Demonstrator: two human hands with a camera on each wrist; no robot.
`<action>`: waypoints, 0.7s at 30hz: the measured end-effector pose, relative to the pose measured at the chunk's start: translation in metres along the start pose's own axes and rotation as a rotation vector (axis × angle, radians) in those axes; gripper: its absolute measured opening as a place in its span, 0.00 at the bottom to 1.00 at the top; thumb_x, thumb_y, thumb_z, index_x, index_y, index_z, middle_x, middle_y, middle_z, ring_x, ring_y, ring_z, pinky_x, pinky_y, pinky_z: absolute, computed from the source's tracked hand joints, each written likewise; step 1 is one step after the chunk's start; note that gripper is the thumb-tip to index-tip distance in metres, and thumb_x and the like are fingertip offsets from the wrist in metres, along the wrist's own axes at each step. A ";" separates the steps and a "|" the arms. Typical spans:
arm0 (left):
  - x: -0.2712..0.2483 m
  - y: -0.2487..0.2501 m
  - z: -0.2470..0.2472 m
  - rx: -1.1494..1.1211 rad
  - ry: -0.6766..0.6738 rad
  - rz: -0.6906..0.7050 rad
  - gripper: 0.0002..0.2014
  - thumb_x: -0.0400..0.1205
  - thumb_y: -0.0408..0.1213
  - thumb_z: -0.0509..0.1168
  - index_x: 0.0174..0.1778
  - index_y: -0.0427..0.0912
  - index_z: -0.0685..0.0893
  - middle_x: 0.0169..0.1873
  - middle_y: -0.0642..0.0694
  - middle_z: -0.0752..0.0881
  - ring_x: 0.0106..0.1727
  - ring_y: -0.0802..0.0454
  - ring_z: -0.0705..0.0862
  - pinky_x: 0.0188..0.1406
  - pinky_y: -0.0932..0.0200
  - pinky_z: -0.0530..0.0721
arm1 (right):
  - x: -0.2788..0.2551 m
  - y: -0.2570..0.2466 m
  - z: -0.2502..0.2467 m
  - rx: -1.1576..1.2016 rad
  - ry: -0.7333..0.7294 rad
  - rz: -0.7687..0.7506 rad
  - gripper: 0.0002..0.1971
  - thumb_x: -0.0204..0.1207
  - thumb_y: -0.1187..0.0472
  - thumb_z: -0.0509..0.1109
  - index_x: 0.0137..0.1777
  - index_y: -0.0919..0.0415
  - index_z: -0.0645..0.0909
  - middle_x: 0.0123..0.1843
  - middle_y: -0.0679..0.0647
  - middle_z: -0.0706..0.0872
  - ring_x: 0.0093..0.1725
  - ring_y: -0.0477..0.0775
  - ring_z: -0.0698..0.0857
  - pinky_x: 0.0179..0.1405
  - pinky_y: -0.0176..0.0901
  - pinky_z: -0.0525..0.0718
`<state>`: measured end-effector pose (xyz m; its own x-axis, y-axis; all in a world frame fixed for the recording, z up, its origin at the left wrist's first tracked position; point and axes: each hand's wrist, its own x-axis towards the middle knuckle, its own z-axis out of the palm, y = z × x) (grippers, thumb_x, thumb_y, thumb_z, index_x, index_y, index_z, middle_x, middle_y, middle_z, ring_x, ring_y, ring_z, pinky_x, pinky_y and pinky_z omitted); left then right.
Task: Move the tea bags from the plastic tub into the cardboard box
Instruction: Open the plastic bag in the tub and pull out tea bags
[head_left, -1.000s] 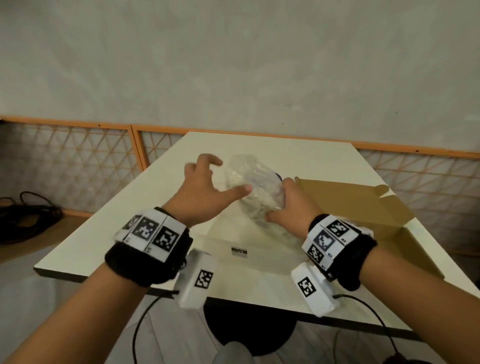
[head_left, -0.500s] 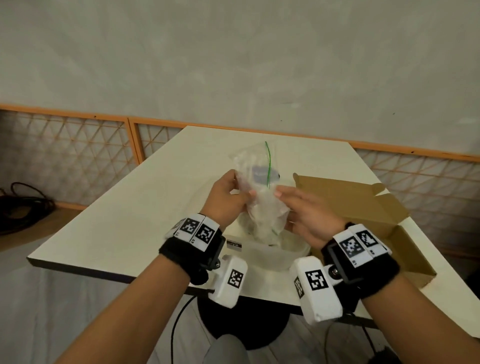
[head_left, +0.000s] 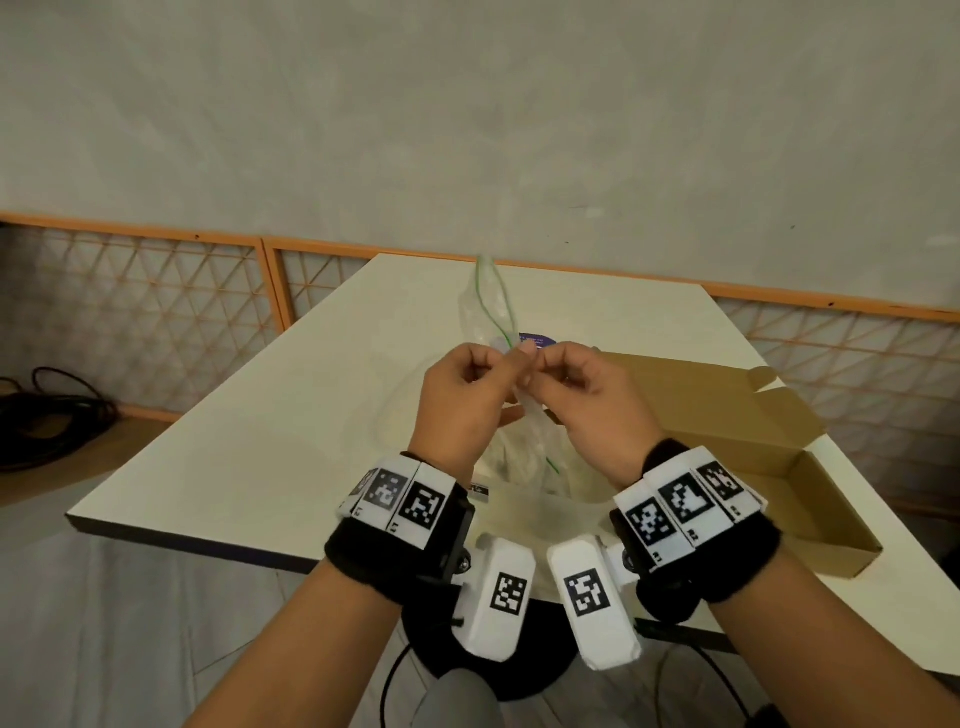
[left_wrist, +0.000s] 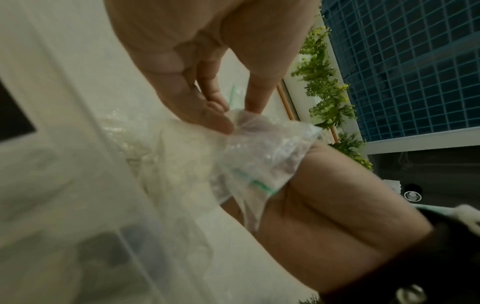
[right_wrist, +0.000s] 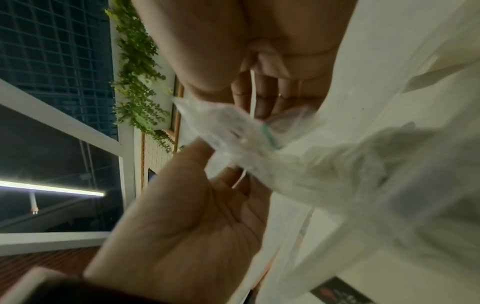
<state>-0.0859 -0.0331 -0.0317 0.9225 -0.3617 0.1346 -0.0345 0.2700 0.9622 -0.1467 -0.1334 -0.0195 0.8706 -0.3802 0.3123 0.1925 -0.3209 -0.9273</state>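
Now both hands work the zip bag open above the plastic tub (head_left: 524, 499)
Left hand (head_left: 462, 405) and right hand (head_left: 587, 410) each pinch the clear bag (head_left: 488, 306) at its green seal; peel evenly, keeping it upright

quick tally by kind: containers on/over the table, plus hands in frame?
Clear zip bag, pinched by both hands: 1
Plastic tub: 1
Cardboard box, open: 1
Hands: 2, left hand and right hand
Total: 5
Tea bags inside the zip bag are too blurred to count.
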 end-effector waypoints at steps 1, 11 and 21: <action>-0.001 0.000 -0.001 -0.029 -0.012 -0.001 0.10 0.77 0.42 0.72 0.37 0.42 0.79 0.41 0.38 0.83 0.40 0.50 0.85 0.35 0.62 0.84 | 0.000 -0.002 -0.002 0.000 -0.020 0.013 0.06 0.75 0.66 0.70 0.38 0.57 0.82 0.33 0.48 0.84 0.28 0.36 0.79 0.31 0.26 0.77; -0.004 -0.002 -0.003 -0.160 -0.132 -0.087 0.03 0.81 0.32 0.67 0.42 0.41 0.84 0.39 0.47 0.86 0.38 0.59 0.85 0.34 0.67 0.84 | 0.006 -0.013 -0.026 0.306 -0.161 0.296 0.05 0.73 0.71 0.70 0.38 0.63 0.83 0.32 0.50 0.89 0.33 0.45 0.87 0.33 0.33 0.85; 0.002 -0.012 -0.020 -0.795 -0.125 -0.292 0.12 0.88 0.29 0.50 0.56 0.30 0.79 0.49 0.36 0.88 0.43 0.47 0.90 0.46 0.54 0.90 | 0.035 -0.006 -0.059 0.562 0.250 0.464 0.07 0.81 0.71 0.60 0.41 0.66 0.72 0.42 0.64 0.83 0.41 0.56 0.84 0.28 0.42 0.89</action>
<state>-0.0760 -0.0194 -0.0479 0.8020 -0.5969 -0.0228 0.5206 0.6797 0.5167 -0.1445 -0.1962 0.0093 0.8029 -0.5745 -0.1592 0.0917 0.3828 -0.9193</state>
